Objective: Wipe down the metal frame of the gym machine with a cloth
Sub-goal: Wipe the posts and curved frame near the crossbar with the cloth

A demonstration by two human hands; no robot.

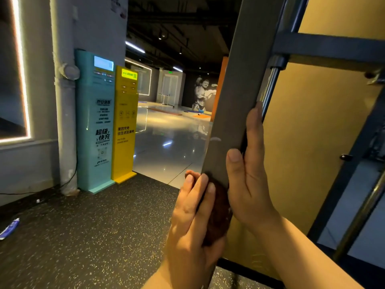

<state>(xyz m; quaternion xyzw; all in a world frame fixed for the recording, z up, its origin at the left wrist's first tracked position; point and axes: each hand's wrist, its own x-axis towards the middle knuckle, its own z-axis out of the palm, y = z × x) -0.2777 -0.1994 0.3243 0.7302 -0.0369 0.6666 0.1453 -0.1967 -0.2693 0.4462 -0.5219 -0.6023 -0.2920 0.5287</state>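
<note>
At the grey frame post (239, 90).
My left hand (191, 215) presses a brown cloth (218, 205) to it; right hand (250, 184) flat alongside.

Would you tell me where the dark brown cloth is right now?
Head view, lower centre: the dark brown cloth is pressed against the grey metal upright under the left hand, just left of the right hand.
</note>
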